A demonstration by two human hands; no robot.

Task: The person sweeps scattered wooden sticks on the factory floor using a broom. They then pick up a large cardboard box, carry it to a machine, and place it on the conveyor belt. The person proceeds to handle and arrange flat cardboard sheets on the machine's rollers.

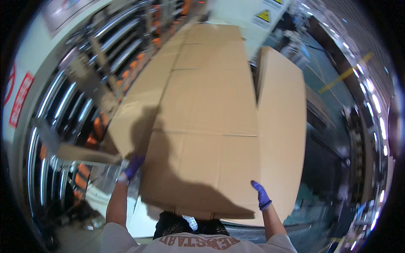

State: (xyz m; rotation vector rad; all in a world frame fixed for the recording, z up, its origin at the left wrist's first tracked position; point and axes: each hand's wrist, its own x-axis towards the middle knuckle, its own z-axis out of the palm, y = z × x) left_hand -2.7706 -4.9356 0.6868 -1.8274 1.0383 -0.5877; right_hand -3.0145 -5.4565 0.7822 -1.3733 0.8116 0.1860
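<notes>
A large brown cardboard sheet (206,101) with several crosswise creases stretches away in front of me, its near edge close to my waist. Side panels flank it: a left panel (141,95) and a right panel (282,126). At the near left edge of the sheet, my left hand (134,165), in a purple glove, is closed on the cardboard; its fingertips are partly hidden and slightly blurred. My right hand (263,197), also purple-gloved, grips the near right edge, thumb on top and the other fingers mostly out of sight. My shadow falls across the sheet.
On the left stands a rack of metal rollers (63,99) with orange parts and a protruding metal arm (84,154). Beyond the sheet's far end rises a pale machine panel (249,31) with yellow warning labels. Dark floor and machinery (325,160) lie to the right.
</notes>
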